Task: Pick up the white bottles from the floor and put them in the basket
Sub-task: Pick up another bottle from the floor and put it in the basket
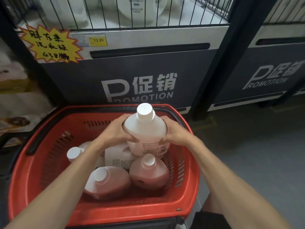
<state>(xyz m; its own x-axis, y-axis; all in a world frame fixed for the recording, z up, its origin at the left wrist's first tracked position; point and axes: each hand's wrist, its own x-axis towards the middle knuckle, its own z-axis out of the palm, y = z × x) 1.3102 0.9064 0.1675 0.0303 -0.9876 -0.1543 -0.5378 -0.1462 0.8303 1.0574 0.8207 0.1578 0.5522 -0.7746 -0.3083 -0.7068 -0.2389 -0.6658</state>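
Both hands, left (115, 130) and right (177, 133), curl their fingers round the sides of an upright white plastic bottle with a white cap (146, 128), gripping it above the red slotted plastic basket (184, 200), where four more white-capped bottles (148, 172) crowd the bottom beneath it, before a grey promotion display stand (125, 71).

A big shop bin (132, 76) stands at the back. Its front is dark grey with white letters that say PROMOTION. Thin black wire bars (125, 12) rise above it. A yellow star sign (49, 44) with hand-written words sticks on its top left, next to a small price tag (90, 40). A black post (213, 63) splits it from a second bin (267, 75) on the right. The floor (255, 154) is grey.
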